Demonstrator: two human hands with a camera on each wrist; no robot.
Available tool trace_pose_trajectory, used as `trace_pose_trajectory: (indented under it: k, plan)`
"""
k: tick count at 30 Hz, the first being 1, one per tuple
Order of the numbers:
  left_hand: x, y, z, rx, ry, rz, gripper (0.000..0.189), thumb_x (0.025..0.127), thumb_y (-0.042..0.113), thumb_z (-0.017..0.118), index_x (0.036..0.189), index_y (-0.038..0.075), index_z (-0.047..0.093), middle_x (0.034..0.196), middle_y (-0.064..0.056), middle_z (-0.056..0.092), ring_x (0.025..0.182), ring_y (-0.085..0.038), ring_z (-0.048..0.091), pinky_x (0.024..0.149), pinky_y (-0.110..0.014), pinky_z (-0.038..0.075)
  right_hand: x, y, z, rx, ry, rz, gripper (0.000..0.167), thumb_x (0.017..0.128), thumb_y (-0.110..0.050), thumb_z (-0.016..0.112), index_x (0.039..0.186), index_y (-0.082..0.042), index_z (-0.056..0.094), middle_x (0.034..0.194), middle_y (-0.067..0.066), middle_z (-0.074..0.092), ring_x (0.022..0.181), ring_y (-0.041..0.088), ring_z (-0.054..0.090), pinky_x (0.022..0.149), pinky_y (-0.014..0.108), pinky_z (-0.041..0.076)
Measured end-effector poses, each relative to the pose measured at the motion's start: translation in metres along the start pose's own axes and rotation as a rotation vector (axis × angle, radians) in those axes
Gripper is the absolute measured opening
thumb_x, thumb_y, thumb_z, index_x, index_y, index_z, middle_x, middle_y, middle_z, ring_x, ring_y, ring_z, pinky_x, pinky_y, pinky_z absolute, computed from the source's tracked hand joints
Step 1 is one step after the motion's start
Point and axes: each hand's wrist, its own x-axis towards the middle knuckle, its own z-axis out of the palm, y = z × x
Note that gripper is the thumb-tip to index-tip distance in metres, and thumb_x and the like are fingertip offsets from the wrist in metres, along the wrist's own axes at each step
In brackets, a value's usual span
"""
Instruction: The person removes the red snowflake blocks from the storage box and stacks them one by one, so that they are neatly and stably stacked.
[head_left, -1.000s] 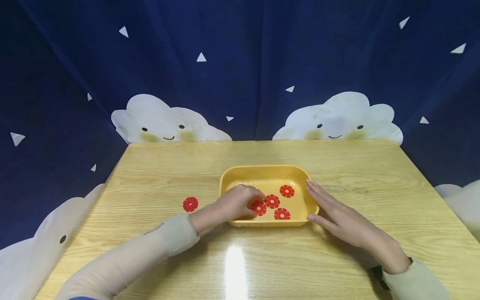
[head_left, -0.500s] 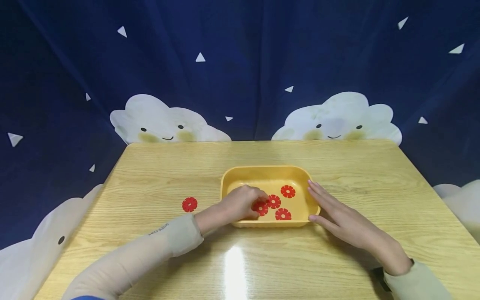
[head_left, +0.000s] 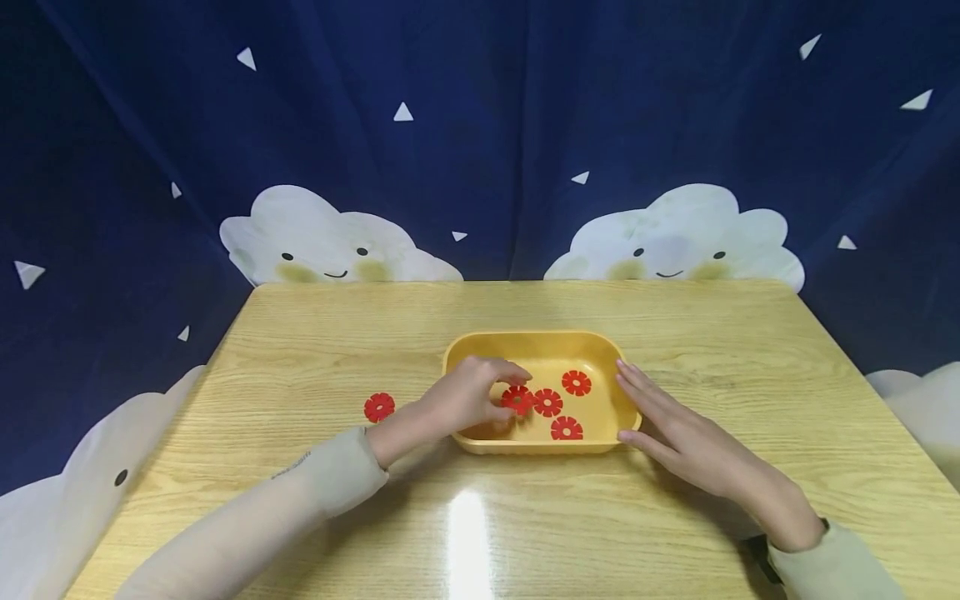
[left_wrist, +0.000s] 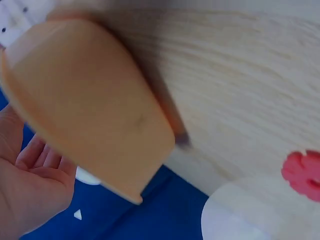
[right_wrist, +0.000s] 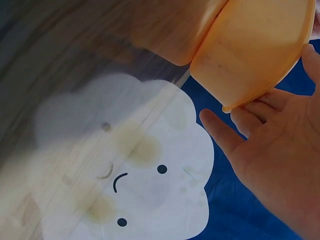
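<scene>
Bracing the right end of the yellow tray (head_left: 547, 447), the right hand (head_left: 678, 437), right of centre in the head view, has its fingers straight, the thumb spread apart from them. Left of it, the left hand (head_left: 468, 396) reaches into the tray, fingers and thumb apparently pinching a notched red disc (head_left: 517, 405) near the centre of the frame. The disc looks like thin, stiff plastic: light, hard to break, apt to slide on the smooth tray floor. Opposite edges of the notched rim seem the surest hold. Three more discs (head_left: 566, 422) lie in the tray, one just beside the pinched one. Another, the loose disc (head_left: 379, 400), lies on the table (head_left: 337, 350), left of the tray. Beyond, a dark blue curtain (head_left: 480, 125) fills the upper frame.
</scene>
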Motion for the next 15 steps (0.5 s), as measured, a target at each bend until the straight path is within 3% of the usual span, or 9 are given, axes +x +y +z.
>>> trace_pose_trajectory:
  k: [7,15]
  plan:
    - [-0.010,-0.002,-0.019,-0.050,0.052,-0.057,0.050,0.076,0.002,0.083,0.123,0.002,0.066,0.117,-0.007,0.069,0.109,-0.019,0.065,0.095,-0.032,0.052,-0.001,0.000,-0.001,0.001,0.002,-0.005,0.074,0.099,-0.048,0.053,0.158,-0.016,0.020,0.164,0.000,0.011,0.147,0.023,0.018,0.116,0.021,0.016]
    - [-0.031,-0.008,-0.040,-0.078,0.131,-0.100,0.050,0.076,0.000,0.082,0.123,0.001,0.066,0.118,-0.008,0.069,0.109,-0.021,0.065,0.095,-0.037,0.053,0.000,0.001,-0.001,-0.002,-0.006,0.006,0.075,0.099,-0.049,0.052,0.158,-0.018,0.019,0.164,-0.001,0.010,0.148,0.022,0.017,0.118,0.033,0.021]
